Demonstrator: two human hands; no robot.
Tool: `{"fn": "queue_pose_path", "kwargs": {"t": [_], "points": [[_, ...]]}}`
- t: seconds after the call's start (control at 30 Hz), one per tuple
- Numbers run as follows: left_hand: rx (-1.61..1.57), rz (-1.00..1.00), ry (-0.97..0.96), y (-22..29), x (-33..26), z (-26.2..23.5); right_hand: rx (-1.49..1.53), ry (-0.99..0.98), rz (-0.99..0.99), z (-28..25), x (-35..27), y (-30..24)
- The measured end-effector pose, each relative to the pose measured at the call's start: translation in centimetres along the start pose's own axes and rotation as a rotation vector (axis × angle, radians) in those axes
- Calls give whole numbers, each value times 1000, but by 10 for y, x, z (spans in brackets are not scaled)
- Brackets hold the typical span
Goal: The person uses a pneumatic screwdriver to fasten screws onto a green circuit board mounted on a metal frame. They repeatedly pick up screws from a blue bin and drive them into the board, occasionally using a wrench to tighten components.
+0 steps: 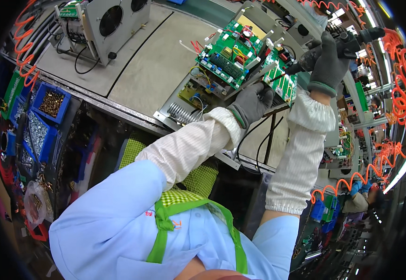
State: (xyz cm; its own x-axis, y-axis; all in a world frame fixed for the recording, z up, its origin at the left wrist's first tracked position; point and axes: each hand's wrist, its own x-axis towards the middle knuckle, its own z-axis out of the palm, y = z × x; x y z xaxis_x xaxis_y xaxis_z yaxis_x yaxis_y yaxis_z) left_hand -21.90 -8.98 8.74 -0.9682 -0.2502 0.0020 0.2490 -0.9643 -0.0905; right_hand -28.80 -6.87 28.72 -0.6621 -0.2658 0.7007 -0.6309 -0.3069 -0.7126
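My right hand, in a dark grey glove, is wrapped round a black power screwdriver held aslant. Its thin bit slants down to the left, and the tip is over a green circuit board standing on edge in a grey metal chassis. My left hand, gloved alike, rests low against the chassis beside that board, its fingers curled in; what they grip, if anything, is hidden. Left of it is a larger green circuit board with wires and connectors. A metal coil sits at the chassis's near left.
Another grey chassis with round fans stands at the far left of the bench. Blue bins of brass screws and silver screws are at left. Orange coiled hoses hang at right. Black cables dangle near my left wrist.
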Motion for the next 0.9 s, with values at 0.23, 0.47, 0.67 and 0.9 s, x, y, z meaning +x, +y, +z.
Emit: {"fn": "queue_pose_path", "kwargs": {"t": [0.23,0.47,0.67,0.9], "points": [[-118,-11,45,-6,10,-7,-27,15,-10,-1,-1,-5],[-62,-39,82,-7,14,-12,80,-244,17,-14,7,-19],[-163,-34,63,-13,10,-14,217,-268,103,-30,16,-8],[-134,-27,46,-6,16,-14,311,-456,272,-32,22,-16]]}}
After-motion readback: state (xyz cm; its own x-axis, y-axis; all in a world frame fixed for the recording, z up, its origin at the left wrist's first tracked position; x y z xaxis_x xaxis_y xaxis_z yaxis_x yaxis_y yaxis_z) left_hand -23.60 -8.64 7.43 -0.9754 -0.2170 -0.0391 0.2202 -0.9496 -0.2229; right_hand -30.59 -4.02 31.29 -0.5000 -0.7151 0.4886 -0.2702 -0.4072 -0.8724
